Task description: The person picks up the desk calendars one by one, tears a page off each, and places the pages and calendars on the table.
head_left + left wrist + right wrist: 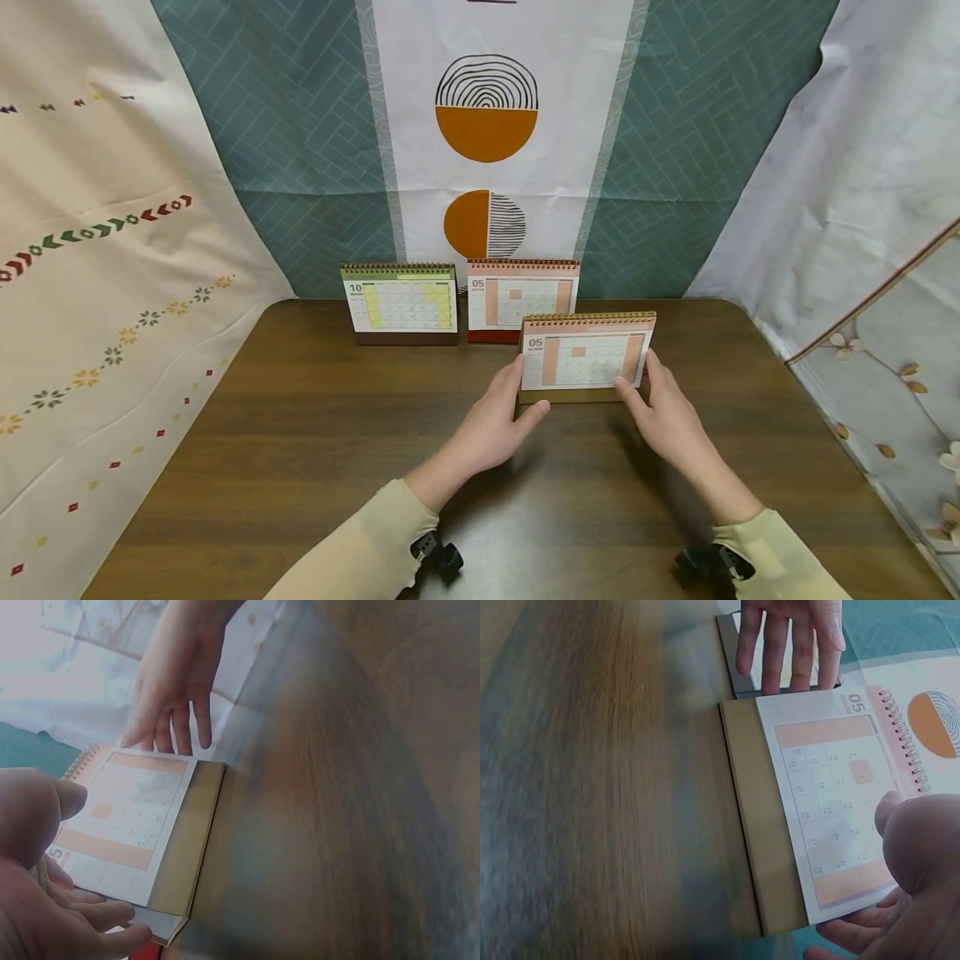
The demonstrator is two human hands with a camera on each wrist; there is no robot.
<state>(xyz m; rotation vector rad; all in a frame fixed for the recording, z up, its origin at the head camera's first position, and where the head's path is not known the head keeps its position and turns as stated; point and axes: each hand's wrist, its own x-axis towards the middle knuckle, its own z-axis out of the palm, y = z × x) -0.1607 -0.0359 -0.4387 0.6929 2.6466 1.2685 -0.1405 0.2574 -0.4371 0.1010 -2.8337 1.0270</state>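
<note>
From the head view, a spiral-bound desk calendar with a salmon-pink page marked 05 on a tan cardboard stand (585, 354) sits upright just right of centre on a dark brown wooden table (300, 467). The left hand (491, 425) touches its lower left corner with straight fingers, and the right hand (667, 417) rests against its right edge, thumb at the front; neither hand wraps around it. Only this view shows the two calendars behind: a green-topped calendar marked 10 (400, 304) left of centre, and a second pink calendar marked 05 on a red base (517, 300), partly covered by the front one. The left wrist view (127, 825) shows the calendar's page and tan base from the side, with the left thumb beside the page. The right wrist view (817, 802) shows the left hand's fingers (780, 645) spread at the far end. Wide bare tabletop fills the lower left and lower right of the head view. Patterned cloth (105, 250) hangs close along the table's left edge. Both wrist views are blurred, so the date figures are unreadable.
</note>
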